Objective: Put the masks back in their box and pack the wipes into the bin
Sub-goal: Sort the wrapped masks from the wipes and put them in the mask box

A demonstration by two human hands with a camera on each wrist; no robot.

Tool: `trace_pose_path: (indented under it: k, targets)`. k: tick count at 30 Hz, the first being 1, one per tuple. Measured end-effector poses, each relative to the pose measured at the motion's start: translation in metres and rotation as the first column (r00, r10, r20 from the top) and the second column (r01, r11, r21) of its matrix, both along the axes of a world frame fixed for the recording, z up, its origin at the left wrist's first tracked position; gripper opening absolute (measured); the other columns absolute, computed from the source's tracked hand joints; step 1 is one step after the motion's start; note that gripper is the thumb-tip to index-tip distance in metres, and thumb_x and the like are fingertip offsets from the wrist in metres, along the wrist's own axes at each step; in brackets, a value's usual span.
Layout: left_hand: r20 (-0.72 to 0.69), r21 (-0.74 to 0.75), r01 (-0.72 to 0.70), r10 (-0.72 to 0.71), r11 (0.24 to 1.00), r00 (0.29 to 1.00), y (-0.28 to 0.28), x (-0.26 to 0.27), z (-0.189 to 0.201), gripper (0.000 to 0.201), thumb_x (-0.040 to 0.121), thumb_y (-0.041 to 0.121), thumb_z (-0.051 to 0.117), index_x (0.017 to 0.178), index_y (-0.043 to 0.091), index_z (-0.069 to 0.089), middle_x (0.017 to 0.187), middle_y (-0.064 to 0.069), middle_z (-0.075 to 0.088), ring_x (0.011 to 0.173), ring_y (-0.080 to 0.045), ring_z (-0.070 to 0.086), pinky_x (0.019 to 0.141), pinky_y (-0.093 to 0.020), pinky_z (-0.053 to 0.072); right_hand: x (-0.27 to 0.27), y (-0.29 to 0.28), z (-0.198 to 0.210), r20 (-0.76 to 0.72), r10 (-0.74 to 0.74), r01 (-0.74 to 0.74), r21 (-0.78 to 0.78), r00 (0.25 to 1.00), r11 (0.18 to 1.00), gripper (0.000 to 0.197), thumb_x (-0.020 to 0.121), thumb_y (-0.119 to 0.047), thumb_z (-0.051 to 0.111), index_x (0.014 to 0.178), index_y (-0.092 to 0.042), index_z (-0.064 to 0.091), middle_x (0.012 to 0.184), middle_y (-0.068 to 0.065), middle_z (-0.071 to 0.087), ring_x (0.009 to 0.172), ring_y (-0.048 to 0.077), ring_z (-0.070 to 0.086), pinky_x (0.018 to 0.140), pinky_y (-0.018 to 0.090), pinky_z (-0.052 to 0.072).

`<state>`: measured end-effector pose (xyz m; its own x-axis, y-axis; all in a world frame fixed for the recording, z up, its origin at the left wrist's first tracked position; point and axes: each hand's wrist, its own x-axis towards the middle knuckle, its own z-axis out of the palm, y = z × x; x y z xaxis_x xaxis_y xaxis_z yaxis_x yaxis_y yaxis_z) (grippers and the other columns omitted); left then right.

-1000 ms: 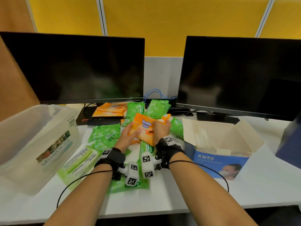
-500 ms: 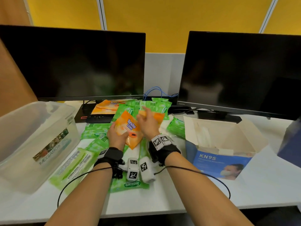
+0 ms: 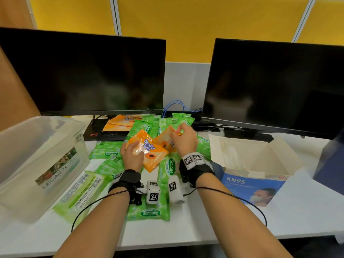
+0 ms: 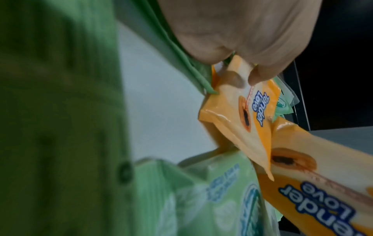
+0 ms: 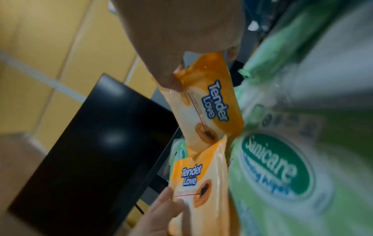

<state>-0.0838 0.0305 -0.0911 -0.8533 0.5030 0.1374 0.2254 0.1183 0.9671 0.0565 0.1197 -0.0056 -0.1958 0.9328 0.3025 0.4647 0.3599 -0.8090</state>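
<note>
Right hand (image 3: pixel 184 138) covers top of 2nd orange wipes pack (image 3: pixel 164 139). Mask box (image 3: pixel 249 181) contents too pale to tell. Bin (image 3: pixel 42 164) cut off at left edge. Green wipes (image 4: pixel 50 111) in left wrist view just blur.

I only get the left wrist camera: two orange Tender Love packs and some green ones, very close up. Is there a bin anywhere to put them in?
Observer: Yes. A clear plastic bin stands on the desk at the person's left.
Operator: Is one hand holding both orange packs?
Observer: No. The left hand holds the nearer orange pack, and the right hand pinches the other orange pack by its top edge.
Operator: And a box for masks?
Observer: An open KN95 box sits at the person's right, flaps up.
</note>
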Motion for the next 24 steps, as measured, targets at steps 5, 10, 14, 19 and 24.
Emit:
trace_pose_path:
  k: [5, 10, 14, 19, 24]
  targets:
    - [0.023, 0.001, -0.065, 0.065, 0.998, 0.998, -0.001, 0.006, 0.003, 0.038, 0.081, 0.000, 0.067, 0.116, 0.013, 0.062, 0.127, -0.009, 0.036, 0.120, -0.028, 0.043, 0.109, -0.036, 0.035, -0.015, -0.017, 0.028, 0.337, -0.047, -0.057, 0.293, 0.940, 0.955, 0.024, 0.089, -0.007, 0.047, 0.113, -0.014, 0.049, 0.093, 0.008, 0.066, 0.089, 0.030, 0.061, 0.065, 0.035, 0.045]
    - [0.078, 0.049, -0.087, 0.083, 0.995, 0.994, 0.000, -0.001, -0.001, 0.009, 0.089, 0.007, 0.060, 0.087, 0.015, 0.062, 0.119, -0.019, 0.057, 0.111, -0.039, 0.053, 0.091, -0.048, 0.047, -0.035, -0.024, 0.050, -0.392, 0.122, -0.169, -0.086, 0.912, 0.982, 0.007, 0.092, -0.004, 0.050, 0.093, -0.010, 0.052, 0.089, 0.003, 0.058, 0.082, 0.017, 0.055, 0.072, 0.029, 0.043]
    - [0.180, 0.163, -0.106, 0.076, 0.981, 0.981, -0.001, -0.004, -0.001, 0.025, 0.096, -0.001, 0.044, 0.087, 0.011, 0.064, 0.112, -0.014, 0.063, 0.083, -0.039, 0.060, 0.073, -0.039, 0.055, -0.041, -0.028, 0.034, -0.609, 0.196, -0.501, -0.383, 0.769, 0.776, 0.003, 0.093, -0.012, 0.054, 0.089, -0.013, 0.055, 0.087, 0.007, 0.059, 0.078, 0.017, 0.053, 0.091, 0.036, 0.046]
    - [0.421, 0.280, -0.116, -0.013, 0.953, 0.907, -0.003, -0.002, 0.005, 0.027, 0.095, -0.013, 0.039, 0.110, -0.009, 0.060, 0.097, -0.012, 0.056, 0.084, -0.019, 0.058, 0.091, -0.032, 0.051, -0.011, -0.013, -0.005, -0.238, -0.143, -0.015, -0.559, 0.961, 0.829, 0.005, 0.083, -0.022, 0.052, 0.087, -0.019, 0.052, 0.090, 0.003, 0.049, 0.074, 0.021, 0.054, 0.066, 0.027, 0.047]
    - [0.505, 0.346, -0.105, -0.091, 0.933, 0.858, -0.003, 0.000, 0.009, 0.027, 0.096, -0.008, 0.043, 0.121, -0.008, 0.053, 0.121, -0.013, 0.050, 0.111, -0.026, 0.055, 0.091, -0.032, 0.049, 0.040, -0.016, -0.011, 0.407, 0.098, 0.095, -0.428, 0.908, 0.899, 0.033, 0.086, -0.014, 0.060, 0.117, -0.007, 0.050, 0.115, 0.014, 0.058, 0.109, 0.035, 0.057, 0.082, 0.035, 0.048]
